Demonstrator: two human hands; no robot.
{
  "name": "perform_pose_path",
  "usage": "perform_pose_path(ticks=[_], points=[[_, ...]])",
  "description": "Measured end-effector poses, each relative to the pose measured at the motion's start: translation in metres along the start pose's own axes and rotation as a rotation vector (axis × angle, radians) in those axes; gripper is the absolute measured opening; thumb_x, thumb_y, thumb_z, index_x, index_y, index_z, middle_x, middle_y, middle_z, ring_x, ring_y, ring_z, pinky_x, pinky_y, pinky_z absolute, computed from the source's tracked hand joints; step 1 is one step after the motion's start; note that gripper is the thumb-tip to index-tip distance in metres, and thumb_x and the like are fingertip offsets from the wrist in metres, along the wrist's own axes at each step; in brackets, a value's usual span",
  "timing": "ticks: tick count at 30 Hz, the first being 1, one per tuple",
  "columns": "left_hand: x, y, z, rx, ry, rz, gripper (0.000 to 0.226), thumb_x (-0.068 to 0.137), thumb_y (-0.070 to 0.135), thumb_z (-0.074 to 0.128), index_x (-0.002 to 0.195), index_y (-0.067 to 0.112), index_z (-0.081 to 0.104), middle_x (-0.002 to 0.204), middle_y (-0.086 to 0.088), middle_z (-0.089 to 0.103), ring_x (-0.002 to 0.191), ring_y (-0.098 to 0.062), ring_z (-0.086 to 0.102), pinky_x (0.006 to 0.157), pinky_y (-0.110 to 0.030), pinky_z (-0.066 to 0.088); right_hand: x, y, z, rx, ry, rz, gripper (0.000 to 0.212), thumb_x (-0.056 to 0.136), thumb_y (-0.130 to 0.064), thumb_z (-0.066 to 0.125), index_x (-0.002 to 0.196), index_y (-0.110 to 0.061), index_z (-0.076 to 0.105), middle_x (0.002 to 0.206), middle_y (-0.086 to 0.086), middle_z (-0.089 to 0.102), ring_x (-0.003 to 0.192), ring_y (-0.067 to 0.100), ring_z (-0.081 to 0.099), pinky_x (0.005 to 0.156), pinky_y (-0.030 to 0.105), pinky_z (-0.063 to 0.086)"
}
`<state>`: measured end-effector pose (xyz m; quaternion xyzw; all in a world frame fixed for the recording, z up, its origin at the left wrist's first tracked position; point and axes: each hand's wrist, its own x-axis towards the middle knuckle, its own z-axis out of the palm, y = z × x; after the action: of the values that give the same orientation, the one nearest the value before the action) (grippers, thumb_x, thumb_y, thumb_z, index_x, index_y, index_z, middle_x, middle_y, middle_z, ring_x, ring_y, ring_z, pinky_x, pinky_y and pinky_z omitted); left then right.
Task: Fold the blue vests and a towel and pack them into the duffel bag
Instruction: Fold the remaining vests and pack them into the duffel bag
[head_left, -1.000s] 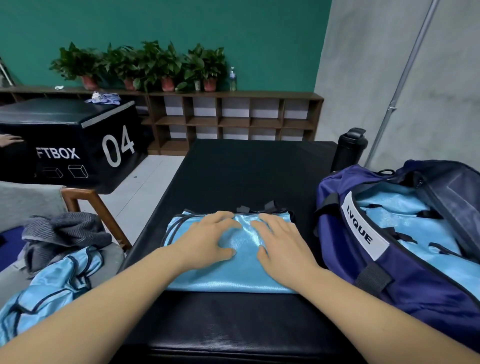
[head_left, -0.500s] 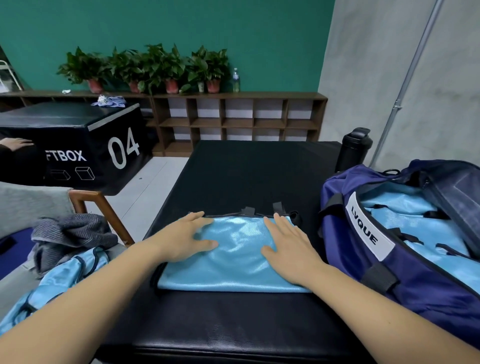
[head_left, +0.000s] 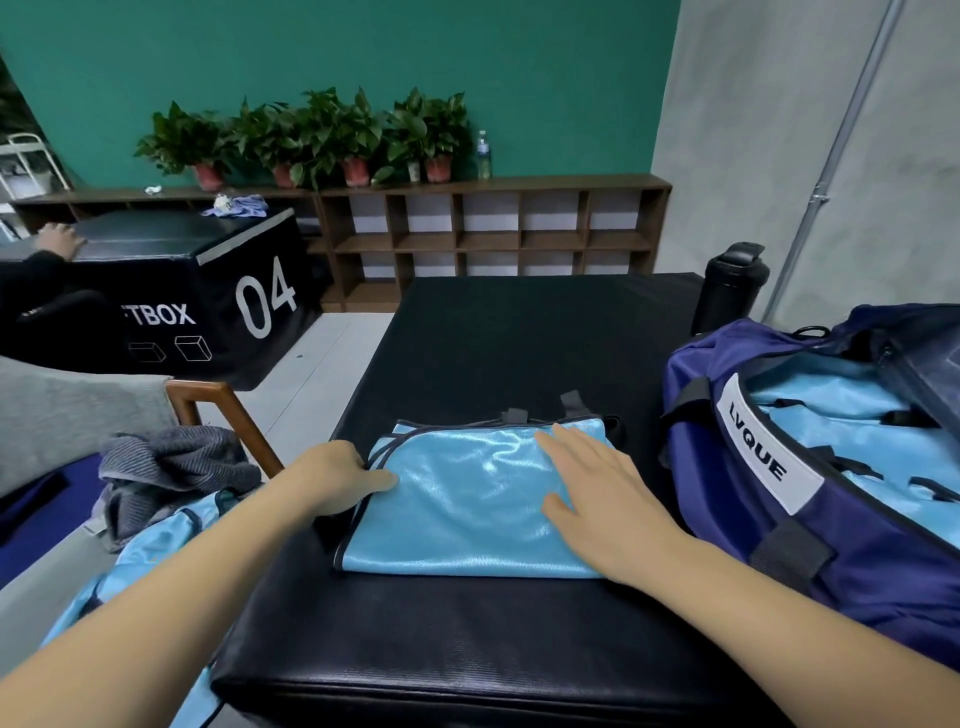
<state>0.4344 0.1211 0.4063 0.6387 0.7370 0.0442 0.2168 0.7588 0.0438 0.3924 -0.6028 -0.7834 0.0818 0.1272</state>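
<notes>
A folded light-blue vest (head_left: 467, 504) lies on the black padded table (head_left: 519, 338) in front of me. My left hand (head_left: 337, 480) grips the vest's left edge, thumb on top and fingers curled under. My right hand (head_left: 597, 499) rests flat on the vest's right half, fingers spread. The navy duffel bag (head_left: 737, 519) stands open at the right, with several folded blue vests (head_left: 841, 426) inside. A grey striped towel (head_left: 171, 467) lies crumpled on the chair at the left, beside another blue vest (head_left: 156, 551).
A black bottle (head_left: 727, 291) stands on the table behind the bag. The wooden chair arm (head_left: 228, 415) sits close to the table's left edge. Across the aisle is a black box marked 04 (head_left: 208, 296), with another person's hand (head_left: 60, 241) on it. Shelves with potted plants (head_left: 311, 140) line the back wall.
My hands have slid apart from the vest's middle. The left hand reached the left edge and closed on it; the right hand shifted to the right half.
</notes>
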Motion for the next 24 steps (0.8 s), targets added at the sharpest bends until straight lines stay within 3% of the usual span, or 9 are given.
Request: perform_pose_path(ticks=[3,8,11,14,18,24], points=[[0.001,0.006,0.005,-0.018,0.015,-0.002,0.042,0.088,0.047,0.074,0.089,0.006,0.07,0.091,-0.011,0.073,0.078,-0.023,0.064,0.067,-0.033,0.045,-0.006,-0.002,0.001,0.022,-0.018,-0.016,0.069,0.109,-0.035,0.042,0.171,-0.028,0.013,0.178,-0.007,0.007,0.163,0.012,0.001,0.129,0.03,0.002],[-0.003,0.009,-0.003,-0.162,0.062,-0.016,0.028,0.09,0.034,0.074,0.083,0.01,0.062,0.082,-0.005,0.065,0.074,-0.022,0.058,0.061,-0.033,0.041,-0.009,-0.002,0.002,0.065,0.006,-0.054,0.067,0.107,-0.034,0.046,0.168,-0.028,0.021,0.175,-0.011,0.017,0.161,0.01,0.009,0.128,0.029,0.009],[-0.005,0.0,-0.015,-0.264,0.125,-0.046,0.027,0.09,0.032,0.074,0.096,0.007,0.068,0.093,-0.013,0.072,0.082,-0.026,0.066,0.069,-0.037,0.048,-0.012,0.0,-0.001,0.073,0.016,-0.077,0.062,0.106,-0.034,0.046,0.166,-0.029,0.027,0.168,-0.014,0.027,0.155,0.008,0.02,0.126,0.029,0.017],[-0.005,-0.005,-0.027,-0.396,0.14,-0.063,0.034,0.088,0.033,0.075,0.1,0.003,0.067,0.101,-0.024,0.075,0.078,-0.03,0.066,0.071,-0.04,0.051,-0.017,0.001,-0.003,0.062,-0.005,-0.085,0.06,0.106,-0.035,0.046,0.164,-0.03,0.029,0.16,-0.017,0.035,0.142,0.007,0.03,0.121,0.029,0.024],[-0.015,0.011,-0.039,-0.62,0.044,-0.032,0.034,0.086,0.032,0.081,0.104,0.006,0.068,0.103,-0.022,0.078,0.091,-0.042,0.077,0.082,-0.051,0.063,-0.022,0.003,-0.004,0.048,-0.043,-0.077,0.061,0.105,-0.036,0.046,0.163,-0.031,0.029,0.158,-0.017,0.037,0.136,0.009,0.036,0.119,0.029,0.029],[-0.04,0.061,-0.03,-0.872,-0.154,0.149,0.029,0.094,0.018,0.078,0.12,0.01,0.068,0.11,-0.021,0.079,0.1,-0.039,0.078,0.092,-0.054,0.061,-0.028,0.002,-0.001,0.023,-0.108,-0.07,0.065,0.106,-0.036,0.046,0.167,-0.03,0.022,0.165,-0.014,0.032,0.144,0.013,0.033,0.122,0.031,0.027]])
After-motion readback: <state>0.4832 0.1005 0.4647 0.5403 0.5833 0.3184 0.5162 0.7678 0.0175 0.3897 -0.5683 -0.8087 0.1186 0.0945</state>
